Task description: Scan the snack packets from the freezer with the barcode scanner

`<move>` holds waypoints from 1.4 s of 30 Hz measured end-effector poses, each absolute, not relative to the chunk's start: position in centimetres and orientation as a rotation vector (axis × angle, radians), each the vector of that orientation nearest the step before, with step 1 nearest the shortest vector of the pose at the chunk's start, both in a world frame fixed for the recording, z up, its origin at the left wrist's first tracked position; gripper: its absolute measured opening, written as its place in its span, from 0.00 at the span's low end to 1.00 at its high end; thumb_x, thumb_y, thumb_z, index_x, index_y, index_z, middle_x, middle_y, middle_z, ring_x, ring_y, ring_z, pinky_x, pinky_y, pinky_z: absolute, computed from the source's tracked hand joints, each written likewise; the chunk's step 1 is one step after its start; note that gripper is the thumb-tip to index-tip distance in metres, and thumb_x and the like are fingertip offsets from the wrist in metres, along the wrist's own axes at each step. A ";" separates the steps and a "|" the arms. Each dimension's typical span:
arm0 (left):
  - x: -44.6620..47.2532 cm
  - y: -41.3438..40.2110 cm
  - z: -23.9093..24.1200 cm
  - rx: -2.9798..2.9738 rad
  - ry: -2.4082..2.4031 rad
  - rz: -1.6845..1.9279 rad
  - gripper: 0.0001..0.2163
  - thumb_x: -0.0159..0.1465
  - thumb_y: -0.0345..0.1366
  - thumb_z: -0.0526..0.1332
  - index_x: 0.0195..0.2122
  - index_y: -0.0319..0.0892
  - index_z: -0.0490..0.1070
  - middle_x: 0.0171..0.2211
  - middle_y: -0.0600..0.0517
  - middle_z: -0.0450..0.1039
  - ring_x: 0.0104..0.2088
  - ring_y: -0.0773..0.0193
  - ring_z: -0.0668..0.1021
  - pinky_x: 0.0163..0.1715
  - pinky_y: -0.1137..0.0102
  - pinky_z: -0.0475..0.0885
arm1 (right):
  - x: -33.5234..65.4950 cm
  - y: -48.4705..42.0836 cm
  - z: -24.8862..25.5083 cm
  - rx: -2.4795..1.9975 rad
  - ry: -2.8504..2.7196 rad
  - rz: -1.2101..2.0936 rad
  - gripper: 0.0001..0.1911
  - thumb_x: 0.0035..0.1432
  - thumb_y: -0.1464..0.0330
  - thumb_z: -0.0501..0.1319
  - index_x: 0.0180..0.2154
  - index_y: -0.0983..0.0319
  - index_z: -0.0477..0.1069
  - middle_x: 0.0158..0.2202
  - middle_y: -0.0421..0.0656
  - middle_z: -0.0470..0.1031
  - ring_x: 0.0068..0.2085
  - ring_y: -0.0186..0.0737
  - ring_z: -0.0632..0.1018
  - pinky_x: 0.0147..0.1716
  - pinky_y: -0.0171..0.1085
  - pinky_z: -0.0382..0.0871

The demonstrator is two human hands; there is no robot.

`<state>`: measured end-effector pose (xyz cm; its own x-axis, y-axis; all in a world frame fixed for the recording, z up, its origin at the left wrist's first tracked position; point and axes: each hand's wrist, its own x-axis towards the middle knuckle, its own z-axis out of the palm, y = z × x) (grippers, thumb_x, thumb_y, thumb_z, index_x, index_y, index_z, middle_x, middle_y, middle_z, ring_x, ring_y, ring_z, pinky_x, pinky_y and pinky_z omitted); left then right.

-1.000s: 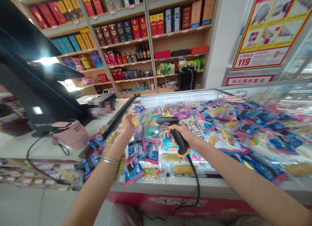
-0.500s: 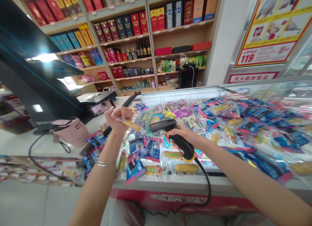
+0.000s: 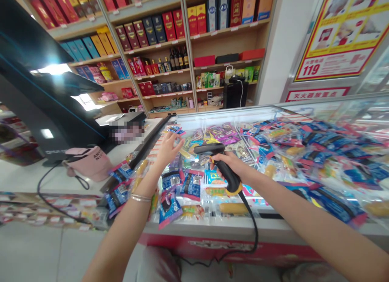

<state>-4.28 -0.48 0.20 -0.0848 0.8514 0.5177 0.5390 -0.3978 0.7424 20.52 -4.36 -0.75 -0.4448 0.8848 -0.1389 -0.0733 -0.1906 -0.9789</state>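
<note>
My right hand (image 3: 229, 164) is wrapped round the grip of a black barcode scanner (image 3: 231, 176) with yellow trim, its head pointing left over the glass lid. My left hand (image 3: 170, 149) reaches over the freezer's left part, fingers apart and curved, with nothing visible in it. Just beyond its fingertips lies a small blue packet (image 3: 176, 130). A clear-wrapped yellow corn-shaped ice pop (image 3: 140, 170) lies left of my left forearm, by several blue packets (image 3: 117, 197). Nearer me on the glass are more blue packets (image 3: 192, 184) and a wrapped yellow pop (image 3: 233, 208).
A large heap of blue and yellow packets (image 3: 328, 140) covers the freezer's right side. A pink bag (image 3: 92, 162) stands on the white counter (image 3: 27, 180) beside a dark checkout terminal (image 3: 51, 112). The scanner's cable (image 3: 253, 221) hangs over the freezer's front. Shelves of boxed goods rise behind.
My left hand has let go of the wrapped yellow ice pop, which now lies to the left, and has moved right and forward. My right hand with the scanner has shifted slightly right.
</note>
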 end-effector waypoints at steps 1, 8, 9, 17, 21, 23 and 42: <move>-4.8 -0.2 0.0 1.939 1.607 1.384 0.11 0.50 0.46 0.67 0.26 0.45 0.71 0.33 0.50 0.69 0.41 0.57 0.72 0.43 0.69 0.66 | 20.6 -4.3 -0.7 -1.025 -1.332 1.713 0.08 0.50 0.66 0.58 0.25 0.64 0.69 0.21 0.43 0.74 0.15 0.31 0.68 0.12 0.30 0.64; -6.2 0.4 -1.8 1.893 2.182 0.885 0.21 0.47 0.57 0.66 0.23 0.43 0.66 0.24 0.48 0.67 0.39 0.46 0.75 0.38 0.64 0.66 | 20.5 -4.5 -0.1 -1.093 -1.240 1.655 0.09 0.51 0.70 0.57 0.20 0.64 0.67 0.16 0.42 0.70 0.14 0.31 0.67 0.11 0.31 0.63; -5.8 0.2 -1.8 1.913 2.184 0.927 0.21 0.47 0.58 0.65 0.25 0.43 0.68 0.25 0.48 0.68 0.40 0.45 0.75 0.38 0.65 0.66 | 20.5 -4.5 -0.1 -1.094 -1.238 1.654 0.09 0.51 0.70 0.57 0.20 0.64 0.67 0.17 0.42 0.70 0.14 0.31 0.67 0.11 0.31 0.63; -3.3 -0.1 -1.5 2.256 1.688 0.841 0.23 0.50 0.50 0.67 0.47 0.52 0.72 0.36 0.48 0.69 0.43 0.49 0.74 0.42 0.66 0.67 | 20.6 -4.0 -0.6 -1.114 -1.184 1.649 0.06 0.51 0.70 0.57 0.24 0.64 0.67 0.19 0.42 0.72 0.14 0.32 0.68 0.12 0.32 0.64; -3.6 0.0 -2.2 2.205 1.641 0.856 0.22 0.47 0.43 0.71 0.44 0.51 0.74 0.36 0.47 0.68 0.44 0.48 0.73 0.44 0.64 0.67 | 20.6 -4.0 -0.6 -1.121 -1.144 1.639 0.06 0.52 0.70 0.57 0.24 0.63 0.66 0.20 0.42 0.72 0.14 0.31 0.68 0.11 0.31 0.63; -3.5 0.1 -2.4 2.248 1.678 0.846 0.20 0.49 0.41 0.69 0.44 0.50 0.74 0.42 0.46 0.69 0.48 0.47 0.71 0.48 0.61 0.66 | 20.6 -4.0 -0.5 -1.121 -1.137 1.641 0.06 0.52 0.70 0.58 0.24 0.63 0.66 0.20 0.42 0.72 0.14 0.31 0.68 0.11 0.31 0.63; -5.7 2.3 -4.3 2.715 1.524 0.102 0.36 0.57 0.45 0.58 0.65 0.40 0.49 0.65 0.39 0.50 0.66 0.46 0.51 0.63 0.53 0.44 | 20.7 -3.9 -0.6 -1.048 -1.106 1.674 0.05 0.52 0.69 0.58 0.26 0.63 0.67 0.21 0.42 0.73 0.16 0.31 0.68 0.13 0.31 0.64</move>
